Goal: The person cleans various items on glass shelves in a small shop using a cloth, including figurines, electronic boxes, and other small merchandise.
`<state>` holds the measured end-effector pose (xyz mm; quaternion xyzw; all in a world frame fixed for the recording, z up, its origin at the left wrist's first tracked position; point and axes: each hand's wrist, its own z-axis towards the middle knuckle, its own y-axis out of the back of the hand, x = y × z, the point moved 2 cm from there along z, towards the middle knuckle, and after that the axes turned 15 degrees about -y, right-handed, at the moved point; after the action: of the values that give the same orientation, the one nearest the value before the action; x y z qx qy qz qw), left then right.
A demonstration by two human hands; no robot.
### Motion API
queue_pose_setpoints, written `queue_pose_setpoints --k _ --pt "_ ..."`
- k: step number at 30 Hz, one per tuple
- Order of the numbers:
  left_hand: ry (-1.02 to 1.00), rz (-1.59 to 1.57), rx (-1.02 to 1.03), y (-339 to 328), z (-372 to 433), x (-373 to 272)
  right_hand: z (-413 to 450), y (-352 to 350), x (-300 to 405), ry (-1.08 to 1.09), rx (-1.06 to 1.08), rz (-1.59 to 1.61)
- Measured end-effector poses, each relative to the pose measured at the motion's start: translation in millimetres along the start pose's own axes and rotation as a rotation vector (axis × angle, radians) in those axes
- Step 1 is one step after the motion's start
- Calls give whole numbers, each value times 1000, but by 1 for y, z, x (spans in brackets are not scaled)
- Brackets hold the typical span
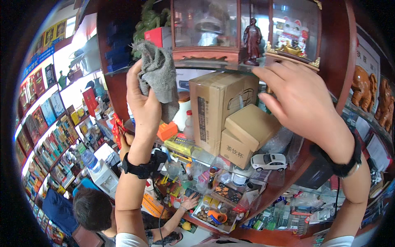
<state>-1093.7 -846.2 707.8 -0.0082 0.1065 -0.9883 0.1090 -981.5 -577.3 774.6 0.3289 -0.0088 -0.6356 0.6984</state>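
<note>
My left hand point(143, 105) is raised at the left of the upper glass shelf point(216, 68), shut on a bunched grey cloth point(159, 71). My right hand point(302, 95) is at the shelf's right part, its thumb spread from the fingers and no held thing visible. Its fingertips overlap the lower edge of a gold-cornered frame point(314, 63) with a lucky cat figure point(290, 34) behind its glass; contact is unclear. Left of that hand stands a dark red-brown robed statuette point(252, 41). Below are a tall cardboard box point(206, 117) and two smaller cardboard boxes point(251, 125) point(236, 148).
A white toy car point(269, 162) sits near the lower glass shelf's edge. Beneath lies a tray point(213, 227) of small items. Below left, another person point(92, 210) reaches a hand point(189, 202) into the clutter. A wooden elephant carving point(361, 86) stands at right, a water dispenser point(103, 177) at left.
</note>
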Motion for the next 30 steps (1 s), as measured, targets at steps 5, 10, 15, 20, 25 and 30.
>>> queue_pose_setpoints --k 5,10,15,20,25,30 --pt "-450 407 57 -13 47 -6 -36 49 -21 -80 76 -182" --pt "-113 454 663 -64 82 -21 -44 55 -45 -68 -99 -282" --pt "-30 659 1016 -97 80 -35 -47 53 -71 -35 -147 -293" --pt "-42 -125 957 -107 77 -42 -56 45 -82 53 -107 -186" --pt "100 53 642 -95 83 -31 -60 42 -85 58 -131 -145" --pt "206 -36 542 -93 74 -13 -56 45 -89 83 -112 -158"
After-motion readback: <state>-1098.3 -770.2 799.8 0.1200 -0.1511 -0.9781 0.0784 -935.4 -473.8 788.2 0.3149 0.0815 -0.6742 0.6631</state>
